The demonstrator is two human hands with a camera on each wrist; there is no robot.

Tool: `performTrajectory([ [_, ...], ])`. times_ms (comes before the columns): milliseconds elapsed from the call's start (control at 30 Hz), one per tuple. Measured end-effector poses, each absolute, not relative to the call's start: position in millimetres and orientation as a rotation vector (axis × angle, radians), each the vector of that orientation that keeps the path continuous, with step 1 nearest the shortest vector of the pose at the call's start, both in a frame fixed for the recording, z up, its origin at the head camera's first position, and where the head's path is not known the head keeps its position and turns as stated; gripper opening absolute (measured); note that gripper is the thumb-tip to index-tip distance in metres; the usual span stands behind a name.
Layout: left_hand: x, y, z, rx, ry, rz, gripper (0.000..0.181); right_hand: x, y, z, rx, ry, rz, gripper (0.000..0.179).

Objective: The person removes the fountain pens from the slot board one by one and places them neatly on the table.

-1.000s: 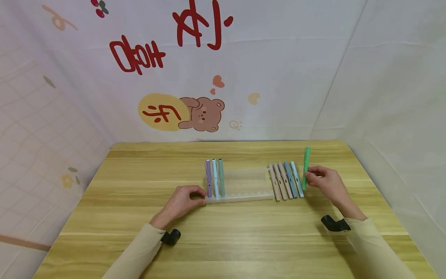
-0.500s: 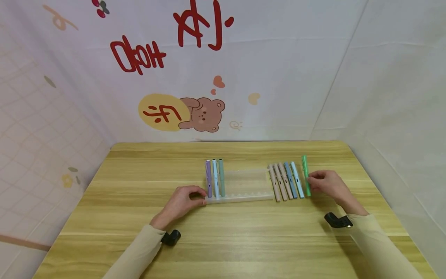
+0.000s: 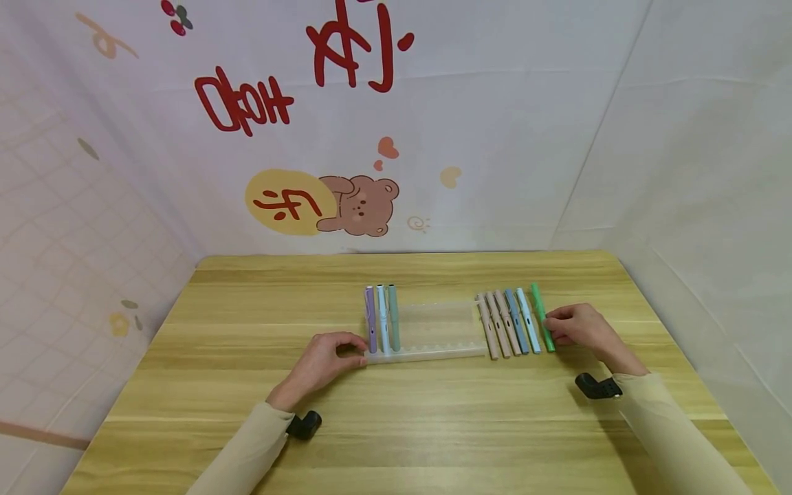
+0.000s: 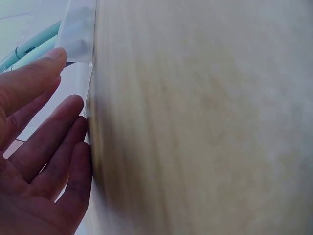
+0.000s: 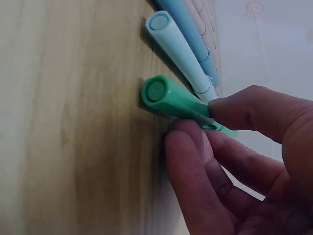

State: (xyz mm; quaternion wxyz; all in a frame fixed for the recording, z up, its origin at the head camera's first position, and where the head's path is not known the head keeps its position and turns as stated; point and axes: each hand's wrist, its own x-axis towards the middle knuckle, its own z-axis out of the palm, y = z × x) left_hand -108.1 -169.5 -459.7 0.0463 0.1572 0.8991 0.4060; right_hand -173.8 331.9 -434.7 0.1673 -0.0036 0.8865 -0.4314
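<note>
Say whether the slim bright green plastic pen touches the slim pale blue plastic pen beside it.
Apart: the head view shows a strip of wooden tabletop between the green pen and the pale blue pen.

On the wall (image 3: 495,137), handwritten-style red lettering is seen in the head view. On the yellow disc (image 3: 262,218) printed there, beside the bear (image 3: 368,206), a single Chinese character (image 3: 286,203), apparently 乐, can be read, turned on its side. Above the disc, a larger red sign (image 3: 237,106) is shown, and further up and to the right another, the top sign (image 3: 346,45); neither can be read with certainty.
</note>
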Motion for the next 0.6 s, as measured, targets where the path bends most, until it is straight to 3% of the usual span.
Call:
performTrajectory([
  [600, -107.4, -169.4, -460.7, 0.473, 2.731, 1.26, 0.012, -176.8, 331.9, -437.4, -0.01, 2.53, -1.192, 0.034],
])
